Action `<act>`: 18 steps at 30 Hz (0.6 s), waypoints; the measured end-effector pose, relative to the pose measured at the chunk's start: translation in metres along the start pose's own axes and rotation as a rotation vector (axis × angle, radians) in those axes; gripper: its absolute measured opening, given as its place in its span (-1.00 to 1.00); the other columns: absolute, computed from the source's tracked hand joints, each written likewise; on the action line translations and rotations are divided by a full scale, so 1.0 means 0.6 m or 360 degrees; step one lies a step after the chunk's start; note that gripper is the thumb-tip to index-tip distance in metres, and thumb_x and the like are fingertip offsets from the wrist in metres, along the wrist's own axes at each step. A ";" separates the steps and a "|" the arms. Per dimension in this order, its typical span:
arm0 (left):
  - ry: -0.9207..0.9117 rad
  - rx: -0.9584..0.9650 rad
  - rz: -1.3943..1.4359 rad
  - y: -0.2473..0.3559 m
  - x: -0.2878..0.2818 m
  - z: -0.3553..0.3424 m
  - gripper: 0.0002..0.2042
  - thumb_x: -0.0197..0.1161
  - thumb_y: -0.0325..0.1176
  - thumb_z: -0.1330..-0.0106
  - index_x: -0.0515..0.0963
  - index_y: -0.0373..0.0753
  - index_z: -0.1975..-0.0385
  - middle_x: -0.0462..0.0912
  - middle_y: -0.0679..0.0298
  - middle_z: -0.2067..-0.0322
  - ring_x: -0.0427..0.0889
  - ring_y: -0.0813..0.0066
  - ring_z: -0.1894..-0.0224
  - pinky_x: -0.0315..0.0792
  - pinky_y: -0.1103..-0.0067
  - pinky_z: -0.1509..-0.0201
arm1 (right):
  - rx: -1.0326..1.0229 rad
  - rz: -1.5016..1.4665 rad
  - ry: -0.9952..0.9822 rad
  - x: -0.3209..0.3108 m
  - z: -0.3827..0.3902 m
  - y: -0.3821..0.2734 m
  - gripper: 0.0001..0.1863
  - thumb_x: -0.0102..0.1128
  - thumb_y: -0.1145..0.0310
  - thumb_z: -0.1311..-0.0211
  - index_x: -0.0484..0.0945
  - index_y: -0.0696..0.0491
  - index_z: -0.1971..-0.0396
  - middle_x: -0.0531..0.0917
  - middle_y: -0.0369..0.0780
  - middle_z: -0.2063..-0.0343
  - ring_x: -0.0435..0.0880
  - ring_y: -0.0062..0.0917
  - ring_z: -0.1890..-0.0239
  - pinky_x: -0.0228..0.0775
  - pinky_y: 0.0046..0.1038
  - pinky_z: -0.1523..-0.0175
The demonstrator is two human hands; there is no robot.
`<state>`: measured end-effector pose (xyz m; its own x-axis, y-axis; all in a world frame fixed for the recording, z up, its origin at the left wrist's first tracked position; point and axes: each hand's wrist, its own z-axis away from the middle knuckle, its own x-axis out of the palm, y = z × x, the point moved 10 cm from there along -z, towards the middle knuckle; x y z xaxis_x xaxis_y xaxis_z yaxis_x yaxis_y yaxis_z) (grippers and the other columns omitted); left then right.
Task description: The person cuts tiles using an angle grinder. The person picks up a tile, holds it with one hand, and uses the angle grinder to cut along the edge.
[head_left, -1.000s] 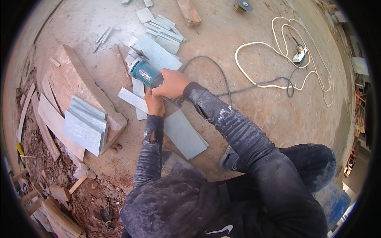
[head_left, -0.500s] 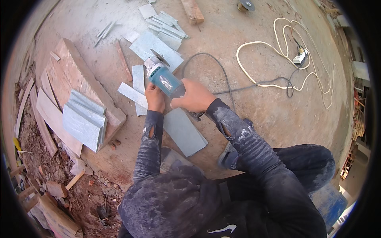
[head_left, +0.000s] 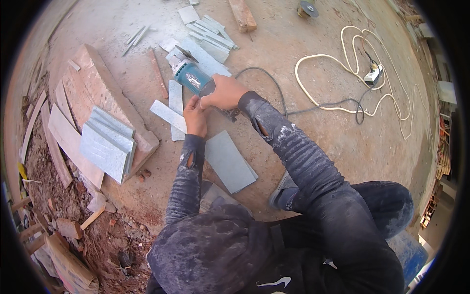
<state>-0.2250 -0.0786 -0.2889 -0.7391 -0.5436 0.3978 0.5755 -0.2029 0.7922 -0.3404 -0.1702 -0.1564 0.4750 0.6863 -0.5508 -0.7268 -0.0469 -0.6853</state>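
My right hand (head_left: 226,92) is wrapped round the rear of a teal angle grinder (head_left: 192,78), whose thin cutting disc (head_left: 186,54) points up and away. Close under the tool's body, my left hand (head_left: 196,120) has its fingers curled together beside the right fingers; whatever they hold is hidden. Beyond the disc lies a wide grey stone slab (head_left: 208,58). Narrow stone strips (head_left: 169,116) cross each other on the ground left of my left hand. Nearer to me are rectangular grey tiles (head_left: 227,161), one on another.
Grey tiles (head_left: 104,152) lean on a big stone block (head_left: 98,88) at left. Cut strips (head_left: 213,33) are piled at the far side. A dark cord (head_left: 318,104) runs right toward a white power socket (head_left: 373,74) and looped cream cable (head_left: 306,88). A reddish block (head_left: 242,17) lies beyond.
The grinder has moved left and away from me with my right hand round it. My left hand has shifted slightly right, and its fingers now meet near the tool's rear.
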 end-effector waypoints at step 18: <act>-0.0019 0.0053 0.0037 0.001 -0.002 -0.004 -0.75 0.18 -0.51 -0.38 0.48 -0.36 -0.03 0.66 0.27 0.16 0.66 0.54 0.21 0.57 0.61 0.16 | 0.0145 -0.0243 0.0104 0.022 0.044 0.029 -0.22 0.44 -0.01 0.22 0.50 0.29 0.06 0.64 0.06 0.16 0.66 -0.18 0.08 0.48 -0.32 0.01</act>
<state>-0.2229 -0.0801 -0.2904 -0.7297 -0.5383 0.4216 0.5809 -0.1627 0.7975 -0.3598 -0.1430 -0.1632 0.6122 0.6317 -0.4755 -0.6844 0.1222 -0.7188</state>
